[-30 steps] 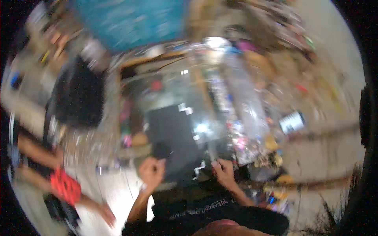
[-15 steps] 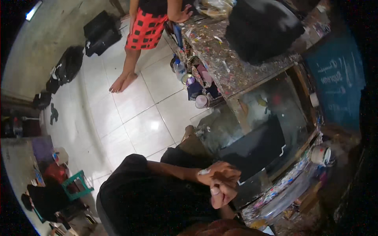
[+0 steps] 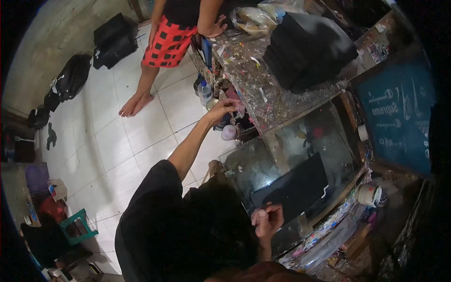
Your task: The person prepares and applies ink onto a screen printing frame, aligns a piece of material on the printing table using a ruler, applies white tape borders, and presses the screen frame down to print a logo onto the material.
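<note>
My left hand reaches out to the low shelf beside the worktable. Its fingertips close on a pinkish rag there; the exact hold is small in view. A clear bottle and a pale pink cup stand close to that hand. My right hand is held near my body, thumb and fingers curled in; what they hold, if anything, is hidden. Beyond it, a black fabric piece lies flat on the glass tabletop, with a thin white wavy line at its right edge.
Dark fabric pieces are stacked on the paint-spattered table. A person in red checked shorts leans a hand on that table. A white tub stands at the right, below a blue-green board. A green stool is at lower left.
My hands were together over the glass. The left has swung forward and left to the shelf; the right stays near my body. The view has shifted slightly.
</note>
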Available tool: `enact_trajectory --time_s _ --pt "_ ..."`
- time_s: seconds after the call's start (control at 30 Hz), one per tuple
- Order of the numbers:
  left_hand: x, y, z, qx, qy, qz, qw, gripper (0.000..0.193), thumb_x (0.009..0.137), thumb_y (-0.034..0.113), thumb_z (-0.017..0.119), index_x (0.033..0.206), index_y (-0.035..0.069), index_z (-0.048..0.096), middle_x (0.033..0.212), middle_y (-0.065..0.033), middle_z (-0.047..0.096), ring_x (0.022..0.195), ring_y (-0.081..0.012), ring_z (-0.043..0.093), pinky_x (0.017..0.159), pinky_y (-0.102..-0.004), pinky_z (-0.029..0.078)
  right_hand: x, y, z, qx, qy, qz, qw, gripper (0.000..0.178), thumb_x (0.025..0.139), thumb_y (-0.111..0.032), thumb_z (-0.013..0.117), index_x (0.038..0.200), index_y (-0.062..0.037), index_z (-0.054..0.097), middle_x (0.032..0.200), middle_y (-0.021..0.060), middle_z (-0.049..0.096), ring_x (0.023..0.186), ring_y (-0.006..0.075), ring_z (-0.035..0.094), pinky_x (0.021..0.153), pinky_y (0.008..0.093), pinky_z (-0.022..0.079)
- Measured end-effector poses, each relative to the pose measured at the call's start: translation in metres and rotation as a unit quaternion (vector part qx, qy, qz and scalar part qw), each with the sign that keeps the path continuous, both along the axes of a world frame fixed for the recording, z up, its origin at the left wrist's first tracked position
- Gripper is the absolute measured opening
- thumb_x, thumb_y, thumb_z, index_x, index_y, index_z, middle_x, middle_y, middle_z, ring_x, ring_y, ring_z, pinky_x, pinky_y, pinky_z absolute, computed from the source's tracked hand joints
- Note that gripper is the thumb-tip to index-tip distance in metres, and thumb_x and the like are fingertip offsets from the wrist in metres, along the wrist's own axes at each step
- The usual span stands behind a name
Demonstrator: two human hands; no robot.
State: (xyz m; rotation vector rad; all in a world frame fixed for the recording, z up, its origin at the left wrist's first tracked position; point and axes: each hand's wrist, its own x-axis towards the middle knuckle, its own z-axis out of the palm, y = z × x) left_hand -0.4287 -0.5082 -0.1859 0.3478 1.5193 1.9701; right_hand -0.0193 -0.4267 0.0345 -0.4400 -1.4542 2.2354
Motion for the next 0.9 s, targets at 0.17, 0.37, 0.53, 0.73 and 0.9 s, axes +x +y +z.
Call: enact_trajectory --time_s 0.17,0.37,0.53,0.73,0.9 --pt "0.040 0.001 0.055 0.022 -0.010 0.038 0.999 0.013 0.093 0.008 0.072 0.102 0.001 0.067 0.093 -0.0087 0.072 0.088 -0.0189 0.069 0.084 -0.0320 0.055 0.012 0.025 -0.007 0.129 -0.024 -0.115 0.985 0.047 0.106 -0.037 0.056 0.070 -0.0082 0.049 0.061 0.0006 0.049 0.052 0.0082 0.047 0.046 0.0271 0.042" --pt "0.071 -0.023 0.141 -0.093 0.129 -0.011 0.987 0.012 0.097 0.002 0.064 0.107 -0.006 0.065 0.095 -0.0115 0.072 0.087 -0.0167 0.069 0.080 -0.0314 0.057 -0.002 0.032 -0.002 0.097 -0.134 -0.187 0.968 0.021 0.103 -0.019 0.060 0.087 -0.0068 0.053 0.071 0.0003 0.049 0.061 0.0086 0.047 0.053 0.0268 0.041" --pt "0.104 -0.010 0.174 -0.175 0.198 -0.030 0.964 0.014 0.098 -0.002 0.058 0.109 -0.008 0.065 0.095 -0.0115 0.072 0.083 -0.0161 0.069 0.078 -0.0296 0.055 -0.015 0.043 0.034 0.126 -0.142 -0.187 0.964 0.013 0.097 -0.008 0.065 0.096 -0.0054 0.053 0.087 0.0036 0.051 0.068 0.0096 0.049 0.061 0.0275 0.044" --pt "0.109 -0.024 0.202 -0.198 0.229 0.029 0.953 0.010 0.097 -0.001 0.058 0.102 -0.005 0.066 0.086 -0.0078 0.070 0.078 -0.0142 0.065 0.076 -0.0273 0.052 0.020 0.061 0.010 0.232 -0.138 -0.164 0.949 0.019 0.095 -0.007 0.068 0.091 -0.0068 0.050 0.088 0.0031 0.051 0.070 0.0090 0.050 0.062 0.0260 0.043" --pt "0.145 -0.056 0.297 -0.103 0.193 0.034 0.975 0.012 0.099 0.004 0.061 0.105 -0.004 0.067 0.089 -0.0093 0.069 0.080 -0.0147 0.064 0.074 -0.0286 0.051 0.034 0.054 0.006 0.124 -0.236 -0.172 0.948 0.022 0.101 -0.014 0.064 0.087 -0.0060 0.048 0.078 0.0024 0.051 0.068 0.0092 0.049 0.062 0.0266 0.042"
